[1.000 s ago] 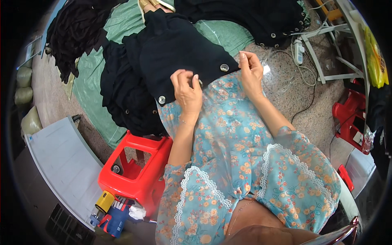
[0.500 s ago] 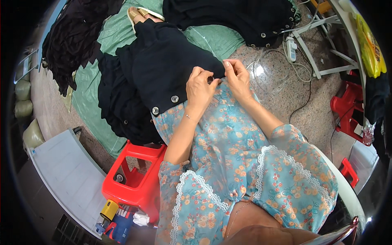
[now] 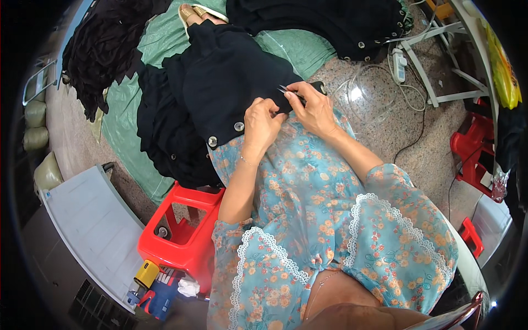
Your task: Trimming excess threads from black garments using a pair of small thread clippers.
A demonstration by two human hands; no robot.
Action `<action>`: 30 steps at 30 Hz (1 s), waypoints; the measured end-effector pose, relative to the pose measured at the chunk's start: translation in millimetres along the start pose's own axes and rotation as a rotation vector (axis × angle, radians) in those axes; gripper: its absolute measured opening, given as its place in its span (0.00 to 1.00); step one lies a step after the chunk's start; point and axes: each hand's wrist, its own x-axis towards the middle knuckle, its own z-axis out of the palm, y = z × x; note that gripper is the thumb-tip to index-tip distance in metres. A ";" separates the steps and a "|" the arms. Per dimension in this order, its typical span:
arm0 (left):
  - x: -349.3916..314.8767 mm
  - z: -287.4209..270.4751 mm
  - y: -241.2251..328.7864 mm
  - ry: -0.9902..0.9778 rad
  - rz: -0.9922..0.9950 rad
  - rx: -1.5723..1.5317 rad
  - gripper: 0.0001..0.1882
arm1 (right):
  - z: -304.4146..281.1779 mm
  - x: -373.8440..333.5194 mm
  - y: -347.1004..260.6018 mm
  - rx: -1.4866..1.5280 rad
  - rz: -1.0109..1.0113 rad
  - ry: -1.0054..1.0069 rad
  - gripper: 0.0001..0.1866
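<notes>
A black garment (image 3: 231,66) lies across my lap, its hem set with round silvery buttons or eyelets (image 3: 238,126). At the hem my left hand (image 3: 262,124) is closed, thumb and fingers pinching the black cloth. Just to its right, my right hand (image 3: 313,110) is closed around small snips (image 3: 283,89), whose thin pointed blades stick out toward the upper left over the cloth. Most of the snips' body is hidden inside my fingers. A corner of the hem with another round fitting shows beyond my right hand.
More black garments (image 3: 308,22) lie ahead on a green sheet (image 3: 118,124). A red stool (image 3: 170,242) stands at my left, beside a grey board (image 3: 91,225) and a yellow-and-blue item (image 3: 147,273). On the right are a power strip (image 3: 399,65), cables, a white metal frame (image 3: 456,94) and another red stool (image 3: 472,144).
The snips' blades now show at my right fingertips, where they did not show before. My right hand has turned toward the left hand and dropped slightly. The view has shifted a little.
</notes>
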 end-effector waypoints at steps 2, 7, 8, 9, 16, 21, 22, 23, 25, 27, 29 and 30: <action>-0.3 -0.5 -3.3 -0.022 -0.008 -0.017 0.09 | 1.5 -0.2 -0.3 -0.048 -0.054 -0.015 0.09; -4.3 4.5 -10.8 0.021 -0.069 -0.101 0.08 | 2.1 0.5 -1.9 -0.114 -0.074 -0.077 0.09; -4.7 4.3 -10.4 0.022 -0.071 -0.101 0.08 | 2.1 0.4 -1.6 -0.114 -0.075 -0.078 0.09; -4.8 4.0 -10.0 0.023 -0.072 -0.116 0.08 | 2.3 0.4 -0.9 -0.106 -0.075 -0.073 0.09; -2.1 1.1 -12.7 -0.039 -0.182 -0.220 0.07 | -0.3 0.2 -2.9 -0.077 -0.057 -0.085 0.10; -2.0 2.7 -9.5 -0.001 -0.057 -0.098 0.08 | -2.1 -0.2 -1.7 -0.037 -0.013 -0.056 0.10; -1.6 3.2 -9.8 0.003 -0.053 -0.080 0.08 | -2.6 -0.3 -1.4 -0.007 0.021 -0.050 0.11; -0.9 3.6 -8.5 0.004 -0.055 -0.080 0.08 | -3.4 0.5 -2.0 -0.007 0.020 -0.051 0.11; -0.3 8.1 -4.7 0.047 0.020 -0.005 0.07 | -5.8 0.9 -1.4 0.150 0.235 -0.061 0.12; 0.6 13.6 -4.0 0.071 0.063 0.020 0.06 | -1.6 0.8 6.1 0.184 0.236 -0.024 0.12; 1.7 16.1 -2.0 0.126 0.054 0.027 0.04 | -1.8 1.6 8.2 0.186 0.223 -0.004 0.12; 0.7 16.7 -3.0 0.126 0.054 0.028 0.04 | -1.9 1.2 7.1 0.187 0.223 -0.004 0.12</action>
